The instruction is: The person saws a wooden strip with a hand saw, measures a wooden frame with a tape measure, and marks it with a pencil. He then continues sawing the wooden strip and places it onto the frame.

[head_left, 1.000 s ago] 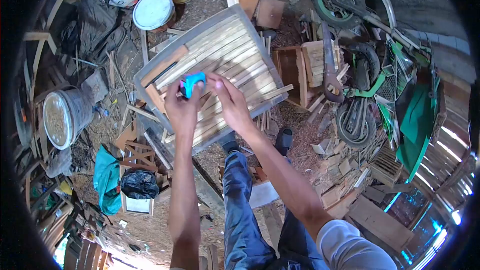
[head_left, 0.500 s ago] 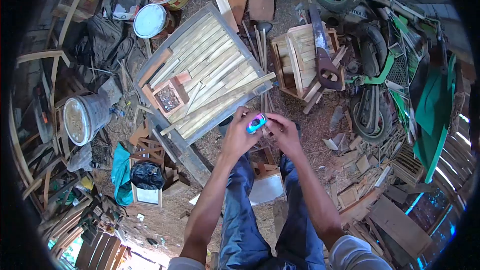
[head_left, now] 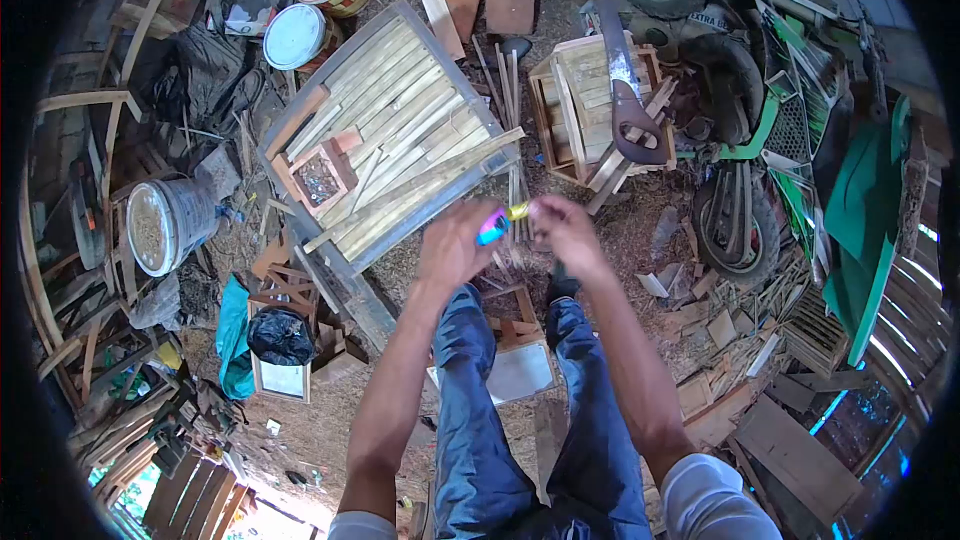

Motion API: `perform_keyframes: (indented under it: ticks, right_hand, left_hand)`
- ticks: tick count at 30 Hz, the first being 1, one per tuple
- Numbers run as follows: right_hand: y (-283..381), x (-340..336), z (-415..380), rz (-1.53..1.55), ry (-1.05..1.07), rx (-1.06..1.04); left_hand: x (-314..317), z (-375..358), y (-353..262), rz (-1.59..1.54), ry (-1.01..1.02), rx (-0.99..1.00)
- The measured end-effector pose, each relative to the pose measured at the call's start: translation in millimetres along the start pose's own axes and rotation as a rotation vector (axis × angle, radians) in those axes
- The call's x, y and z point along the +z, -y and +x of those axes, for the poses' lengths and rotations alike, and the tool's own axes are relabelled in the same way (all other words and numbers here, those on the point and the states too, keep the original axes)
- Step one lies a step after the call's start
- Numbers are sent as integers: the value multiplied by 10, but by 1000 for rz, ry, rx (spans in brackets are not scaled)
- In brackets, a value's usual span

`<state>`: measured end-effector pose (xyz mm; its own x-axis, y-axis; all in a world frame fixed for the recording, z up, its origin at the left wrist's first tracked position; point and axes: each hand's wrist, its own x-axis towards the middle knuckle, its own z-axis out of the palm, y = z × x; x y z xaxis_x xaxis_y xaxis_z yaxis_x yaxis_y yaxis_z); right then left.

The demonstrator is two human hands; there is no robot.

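Note:
My left hand (head_left: 455, 243) is closed around a small pink and blue tape measure (head_left: 493, 228). A short stretch of yellow blade (head_left: 518, 211) shows between the case and my right hand (head_left: 563, 233), whose fingers pinch its end. Motion slightly blurs both hands. Beyond them lies a slatted wooden panel (head_left: 420, 90) in a grey frame, with loose strips on top. On its left part sits a small wooden box (head_left: 322, 176) holding bits of hardware.
A handsaw (head_left: 630, 105) rests on a wooden crate (head_left: 548, 125) ahead right. Farther right stands a green motorcycle (head_left: 770, 130). Buckets (head_left: 165, 230) are at the left. Under my legs is a wooden piece with a pale panel (head_left: 522, 375); scraps and shavings cover the floor.
My right hand has moved away from the tape measure, and yellow blade now shows between my hands. My left hand has shifted slightly left. The view has turned a little.

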<state>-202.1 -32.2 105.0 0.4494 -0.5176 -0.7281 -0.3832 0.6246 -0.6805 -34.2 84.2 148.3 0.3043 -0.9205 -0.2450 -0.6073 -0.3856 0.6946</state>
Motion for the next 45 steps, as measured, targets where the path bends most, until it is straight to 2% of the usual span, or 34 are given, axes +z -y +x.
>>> perform_keyframes:
  ticks: [2,3,5,7,8,11,12,16,19,22,25,28,32,35,36,39,42,45]
  right_hand:
    - [145,-110,186,20,-62,-7]
    - [213,-183,310,32,-90,-20]
    - [299,-190,475,-95,-103,-2]
    - [164,-120,706,-240,-76,14]
    - [66,-77,863,-238,-125,-52]
    - [214,-28,1075,-267,-331,-156]
    - [237,-62,1170,-230,-330,-130]
    - [262,-38,1224,-474,-354,-135]
    - [336,58,1152,-566,-436,-130]
    - [396,140,1126,-617,-447,-68]
    - [420,207,1075,-643,-422,-183]
    - [469,258,1035,-654,-425,-161]
    - [414,233,1091,-658,-328,-125]
    - [322,184,1158,-676,-327,-241]
    - [280,185,1166,-654,-347,-283]
    - [310,320,1103,-738,-529,-469]
    - [640,663,852,-747,-382,-576]
    - [812,987,815,-691,-203,-706]
  left_hand:
    - [-163,5,93,32,-27,-95]
    - [-209,-9,204,102,-39,-73]
    - [-269,-27,416,239,-62,-26]
    - [-351,-21,470,279,-40,-71]
    - [-383,-9,480,299,-29,-94]
    - [-466,30,518,276,-72,-205]
    - [-466,35,585,260,-146,-180]
    - [-429,83,805,259,-182,-165]
    - [-440,112,850,229,-106,-255]
    - [-451,106,860,269,-151,-239]
    - [-373,103,1013,332,-172,-237]
    - [-352,64,1076,305,-117,-224]
    - [-245,44,1182,222,-128,-207]
    - [-245,25,1157,237,-237,-91]
    - [-249,29,1183,212,-84,-185]
    - [-153,24,1256,173,-251,-82]
    - [-134,1,1299,148,-241,-102]
    - [-370,-114,1300,43,-80,-216]
